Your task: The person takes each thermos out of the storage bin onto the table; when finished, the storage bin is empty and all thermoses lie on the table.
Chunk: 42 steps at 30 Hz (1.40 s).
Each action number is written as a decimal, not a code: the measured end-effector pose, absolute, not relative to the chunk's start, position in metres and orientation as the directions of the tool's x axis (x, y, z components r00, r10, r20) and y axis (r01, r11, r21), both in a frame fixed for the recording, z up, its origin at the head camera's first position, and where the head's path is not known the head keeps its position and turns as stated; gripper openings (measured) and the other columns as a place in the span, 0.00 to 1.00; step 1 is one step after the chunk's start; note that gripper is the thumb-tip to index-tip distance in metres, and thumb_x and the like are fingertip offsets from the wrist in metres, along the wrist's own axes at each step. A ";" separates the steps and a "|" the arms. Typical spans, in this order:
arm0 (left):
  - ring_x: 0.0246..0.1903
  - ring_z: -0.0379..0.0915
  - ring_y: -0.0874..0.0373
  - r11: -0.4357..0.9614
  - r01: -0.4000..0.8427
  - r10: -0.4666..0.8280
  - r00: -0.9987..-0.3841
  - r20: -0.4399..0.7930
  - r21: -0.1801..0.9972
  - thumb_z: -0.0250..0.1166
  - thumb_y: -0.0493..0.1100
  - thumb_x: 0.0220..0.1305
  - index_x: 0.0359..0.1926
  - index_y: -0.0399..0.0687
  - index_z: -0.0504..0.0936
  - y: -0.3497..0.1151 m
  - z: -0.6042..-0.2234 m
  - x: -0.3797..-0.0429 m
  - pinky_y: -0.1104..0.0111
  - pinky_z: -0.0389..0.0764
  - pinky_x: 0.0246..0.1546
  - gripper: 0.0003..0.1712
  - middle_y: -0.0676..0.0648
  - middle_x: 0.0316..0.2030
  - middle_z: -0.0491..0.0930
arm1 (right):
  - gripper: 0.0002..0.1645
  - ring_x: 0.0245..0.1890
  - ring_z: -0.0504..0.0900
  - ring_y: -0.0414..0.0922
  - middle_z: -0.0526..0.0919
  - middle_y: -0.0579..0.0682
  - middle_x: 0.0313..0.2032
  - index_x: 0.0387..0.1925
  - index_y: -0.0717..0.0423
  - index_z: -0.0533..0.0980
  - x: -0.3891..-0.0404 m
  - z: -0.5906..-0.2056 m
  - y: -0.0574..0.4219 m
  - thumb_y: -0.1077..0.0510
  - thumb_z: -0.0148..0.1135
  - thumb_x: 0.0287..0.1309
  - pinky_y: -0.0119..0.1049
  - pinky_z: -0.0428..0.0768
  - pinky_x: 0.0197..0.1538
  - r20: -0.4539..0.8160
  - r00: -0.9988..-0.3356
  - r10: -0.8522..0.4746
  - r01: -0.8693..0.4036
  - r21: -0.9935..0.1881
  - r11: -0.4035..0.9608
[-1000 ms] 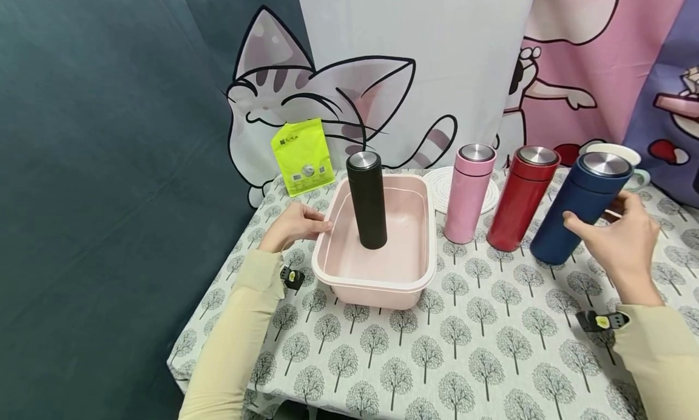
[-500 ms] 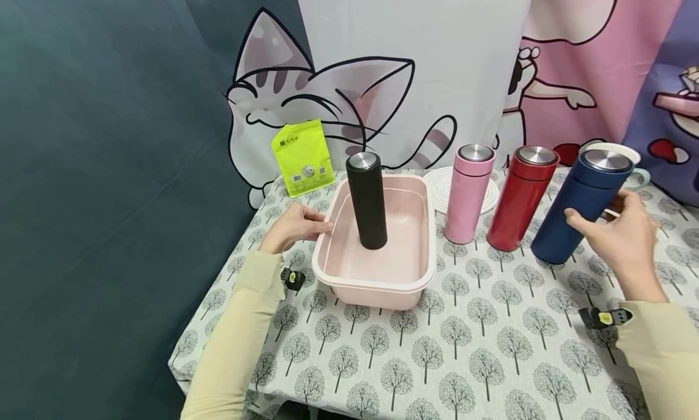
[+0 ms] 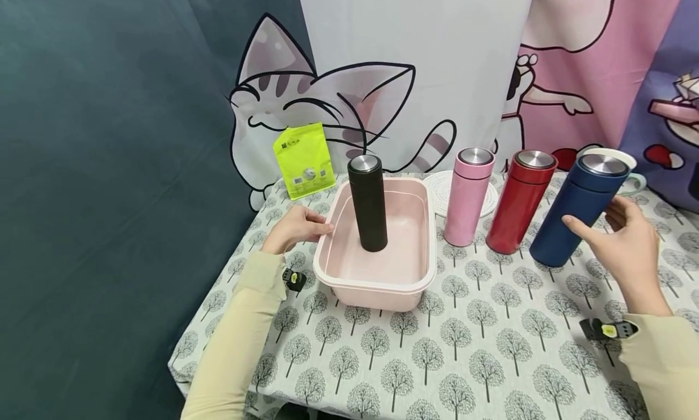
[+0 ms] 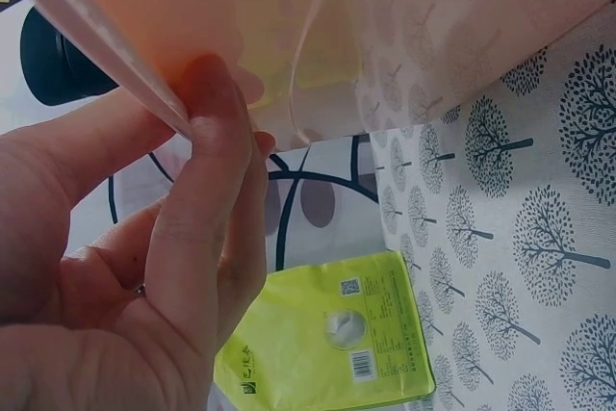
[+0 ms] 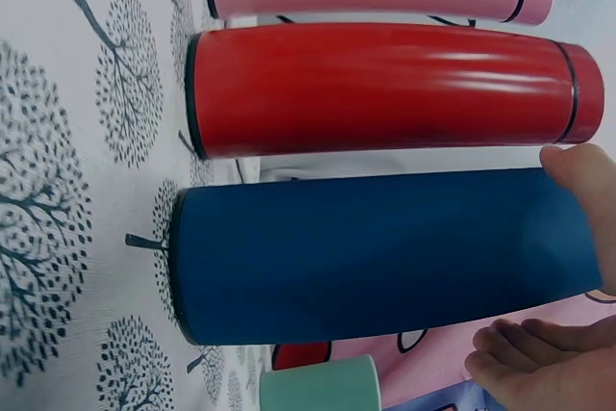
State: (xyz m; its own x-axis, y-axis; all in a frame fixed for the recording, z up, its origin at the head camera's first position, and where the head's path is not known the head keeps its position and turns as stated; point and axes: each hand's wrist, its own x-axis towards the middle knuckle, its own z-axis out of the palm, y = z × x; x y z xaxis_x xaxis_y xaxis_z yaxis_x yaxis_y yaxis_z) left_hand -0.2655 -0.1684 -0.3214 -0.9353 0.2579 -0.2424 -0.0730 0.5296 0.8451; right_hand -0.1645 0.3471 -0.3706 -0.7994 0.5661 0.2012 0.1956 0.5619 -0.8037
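My left hand [image 3: 299, 227] pinches the left rim of a pale pink plastic basin [image 3: 377, 295]; in the left wrist view, thumb and fingers [image 4: 197, 209] close on its wall. Inside the basin stands a black thermos flask [image 3: 368, 207] with a steel-topped lid. At the far right, my right hand [image 3: 628, 244] is spread around a blue thermos flask [image 3: 570, 213] standing on the table. In the right wrist view, the thumb [image 5: 587, 185] lies over the flask's upper part, while the other fingers [image 5: 529, 353] sit off its opposite side.
A red thermos flask [image 3: 519, 210] and a pink one [image 3: 466, 204] stand between basin and blue flask. Behind are a round white woven mat [image 3: 488, 198] and a pale cup [image 3: 633, 183]. A lime-green pouch [image 3: 306, 162] leans at the back left of the tree-print tablecloth [image 3: 453, 341].
The right hand's fingers have shifted slightly away from the blue flask, and its wrist has moved a little right and down. The left hand keeps its place on the basin.
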 end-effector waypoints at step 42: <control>0.45 0.84 0.44 0.525 -0.065 0.261 -0.937 -0.233 0.849 0.67 0.37 0.63 0.54 0.28 0.79 -0.169 -0.322 -0.265 0.60 0.86 0.49 0.22 0.30 0.50 0.81 | 0.33 0.49 0.81 0.27 0.86 0.33 0.44 0.55 0.56 0.80 -0.137 -0.347 0.284 0.67 0.77 0.43 0.15 0.75 0.56 0.368 -0.728 0.578 -0.193 -0.920 0.342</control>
